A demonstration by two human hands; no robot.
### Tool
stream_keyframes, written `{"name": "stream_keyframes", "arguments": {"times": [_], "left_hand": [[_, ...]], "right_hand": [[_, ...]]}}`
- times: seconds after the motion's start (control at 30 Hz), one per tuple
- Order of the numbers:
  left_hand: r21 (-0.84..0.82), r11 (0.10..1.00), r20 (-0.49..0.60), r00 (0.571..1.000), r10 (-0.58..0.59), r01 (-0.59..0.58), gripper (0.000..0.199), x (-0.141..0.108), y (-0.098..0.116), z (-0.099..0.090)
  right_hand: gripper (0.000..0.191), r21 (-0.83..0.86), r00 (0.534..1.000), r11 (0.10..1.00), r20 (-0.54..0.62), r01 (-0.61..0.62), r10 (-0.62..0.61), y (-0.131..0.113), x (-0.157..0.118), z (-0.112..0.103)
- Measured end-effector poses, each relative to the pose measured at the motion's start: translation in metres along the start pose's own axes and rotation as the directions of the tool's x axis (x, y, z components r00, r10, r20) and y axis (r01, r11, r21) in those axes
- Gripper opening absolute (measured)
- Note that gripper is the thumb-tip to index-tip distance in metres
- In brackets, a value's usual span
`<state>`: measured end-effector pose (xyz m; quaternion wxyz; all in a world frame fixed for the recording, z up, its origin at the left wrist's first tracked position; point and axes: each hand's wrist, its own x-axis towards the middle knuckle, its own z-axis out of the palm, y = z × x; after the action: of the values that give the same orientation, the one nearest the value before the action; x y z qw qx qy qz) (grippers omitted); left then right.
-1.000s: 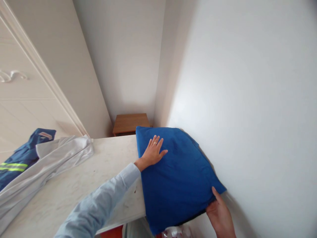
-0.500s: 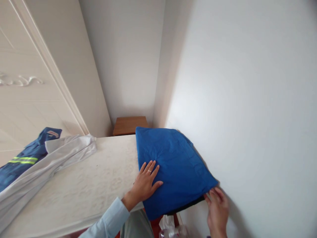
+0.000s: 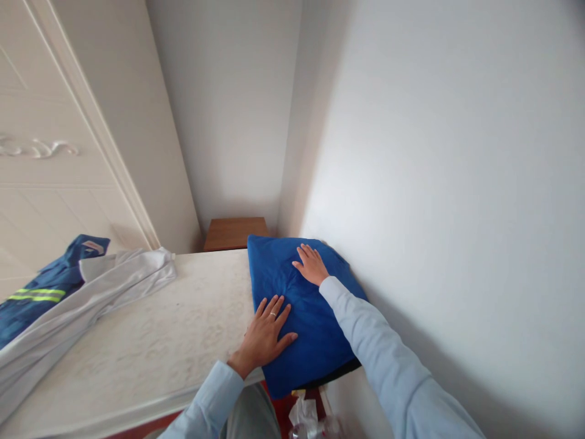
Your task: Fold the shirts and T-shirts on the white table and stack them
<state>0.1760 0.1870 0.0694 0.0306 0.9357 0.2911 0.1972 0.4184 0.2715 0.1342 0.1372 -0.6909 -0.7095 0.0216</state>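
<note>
A blue cloth, likely a folded garment [image 3: 315, 332], lies over the right end of the white table [image 3: 196, 305], against the wall. Its near edge hangs past the table, with a black layer showing beneath. My left hand [image 3: 267, 335] rests flat on the cloth's left edge, fingers spread, a ring on one finger. Farther up, my right hand [image 3: 311, 263] lies on the cloth's upper part with its fingers stretched out. Neither hand grips the fabric. My right forearm covers the cloth's right corner.
At the table's left lie a white garment [image 3: 123, 283] and a dark blue garment with yellow stripes [image 3: 46, 289]. A brown wooden cabinet [image 3: 235, 231] stands beyond the far edge. Below the cloth are a tissue pack [image 3: 304, 413] and a clear plastic container [image 3: 320, 428]. The wall [image 3: 434, 183] closes the right side.
My right hand has let go of the cloth's lower right corner and moved up and left onto its upper part. My left hand has stayed in place on the cloth.
</note>
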Motion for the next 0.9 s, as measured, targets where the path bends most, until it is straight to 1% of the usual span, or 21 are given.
{"name": "stream_keyframes", "arguments": {"times": [0.07,0.13,0.17,0.23,0.33,0.37,0.4,0.43,0.5,0.57,0.63,0.67,0.73,0.9], "left_hand": [[-0.009,1.0,0.014,1.0,-0.008,0.008,0.071,0.0,0.001,-0.002],[-0.014,1.0,0.025,1.0,-0.01,0.01,0.072,0.0,0.002,-0.003],[-0.018,1.0,0.027,1.0,-0.009,0.01,0.072,-0.001,0.002,-0.004],[-0.025,1.0,0.018,1.0,-0.007,0.007,0.072,-0.001,0.002,-0.004],[-0.038,0.999,0.003,1.0,-0.008,0.009,0.072,-0.002,0.002,-0.004],[-0.042,0.999,0.001,1.0,-0.011,0.011,0.072,-0.002,0.002,-0.004],[-0.047,0.999,0.0,1.0,-0.012,0.012,0.073,-0.002,0.003,-0.004],[-0.052,0.999,-0.001,1.0,-0.013,0.013,0.073,-0.001,0.003,-0.004],[-0.062,0.998,-0.001,1.0,-0.012,0.012,0.073,-0.001,0.003,-0.003],[-0.067,0.998,0.001,1.0,-0.012,0.012,0.073,-0.001,0.003,-0.002],[-0.068,0.998,-0.005,1.0,-0.018,0.018,0.073,-0.001,0.003,-0.001],[-0.07,0.997,-0.014,1.0,-0.021,0.02,0.073,-0.002,0.003,-0.001],[-0.081,0.997,-0.033,0.999,-0.022,0.02,0.072,-0.003,0.003,0.0],[-0.114,0.993,-0.026,0.999,-0.027,0.024,0.072,-0.004,0.003,0.001]], "right_hand": [[0.061,-0.046,0.991,0.996,0.104,-0.077,0.082,0.012,0.009,0.022],[0.063,-0.064,0.985,0.993,0.137,-0.096,0.105,0.023,0.009,0.037],[0.064,-0.068,0.985,0.993,0.141,-0.091,0.1,0.027,0.009,0.042],[0.066,-0.073,0.981,0.994,0.173,-0.081,0.092,0.031,0.009,0.044],[0.07,-0.072,0.964,0.991,0.235,-0.111,0.125,0.026,0.017,0.036],[0.072,-0.07,0.965,0.99,0.224,-0.125,0.138,0.021,0.023,0.033],[0.074,-0.067,0.972,0.99,0.19,-0.125,0.136,0.015,0.029,0.031],[0.074,-0.061,0.983,0.993,0.145,-0.102,0.11,0.009,0.036,0.031],[0.071,-0.041,0.996,0.999,0.094,0.007,-0.003,-0.005,0.049,0.035],[0.067,-0.011,0.984,0.993,0.138,0.116,-0.113,-0.016,0.06,0.044],[0.065,0.007,0.97,0.988,0.191,0.153,-0.151,-0.017,0.068,0.054],[0.065,0.002,0.97,0.99,0.198,0.143,-0.141,-0.013,0.071,0.057],[0.064,-0.034,0.978,0.995,0.187,0.095,-0.088,0.003,0.075,0.059],[0.064,-0.168,0.985,0.984,0.158,-0.049,0.076,0.063,0.081,0.047]]}}
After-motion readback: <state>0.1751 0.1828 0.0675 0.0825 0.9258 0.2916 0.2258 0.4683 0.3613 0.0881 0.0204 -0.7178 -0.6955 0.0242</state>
